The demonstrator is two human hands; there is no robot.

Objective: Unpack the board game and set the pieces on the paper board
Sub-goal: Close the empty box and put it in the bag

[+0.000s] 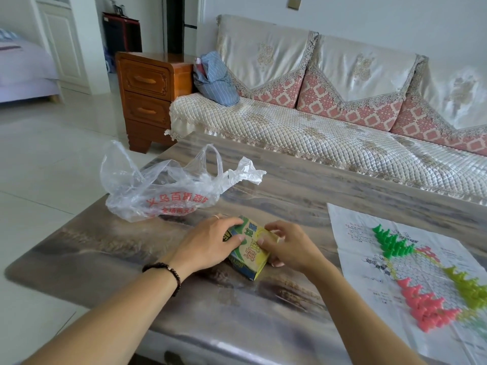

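Note:
A small green and yellow game box [250, 255] lies on the table in front of me. My left hand [208, 242] rests on its left end, fingers curled over the top. My right hand [288, 246] grips its right end, thumb under the edge. To the right, the paper board [374, 262] lies spread flat. Green pieces [390, 242] stand in a triangle at its far corner, yellow-green pieces [466, 284] at the right, and pink pieces [427, 304] nearer me.
A crumpled clear plastic bag [158, 185] with red print lies at the table's far left. Beyond the table [290, 185] stands a quilted sofa [329, 127] with a blue bundle [216, 80], and a wooden drawer cabinet [150, 96] is on the floor at left.

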